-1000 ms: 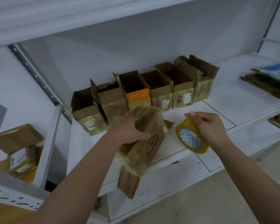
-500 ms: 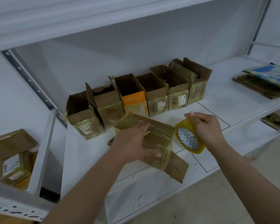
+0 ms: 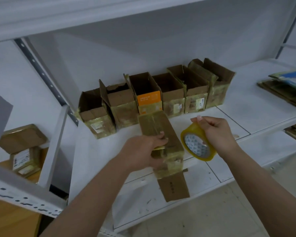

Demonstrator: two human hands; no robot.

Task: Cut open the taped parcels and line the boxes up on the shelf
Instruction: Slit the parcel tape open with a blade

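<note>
The white shelf (image 3: 256,101) carried a row of six opened boxes (image 3: 161,98) against its back wall, beyond both hands, apparently lined up already; the taped parcel (image 3: 158,130) lay flat under the left hand (image 3: 143,151), whose fingers curled over its edge, probably steadying it; just beside it, the right hand (image 3: 217,132) gripped a yellow tape roll (image 3: 197,146) tilted on edge.

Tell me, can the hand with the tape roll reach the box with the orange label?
Probably yes. The orange-labelled box stands in the row behind, with bare shelf before the right hand. But that hand already grips the tape roll, so grabbing would be awkward.
</note>
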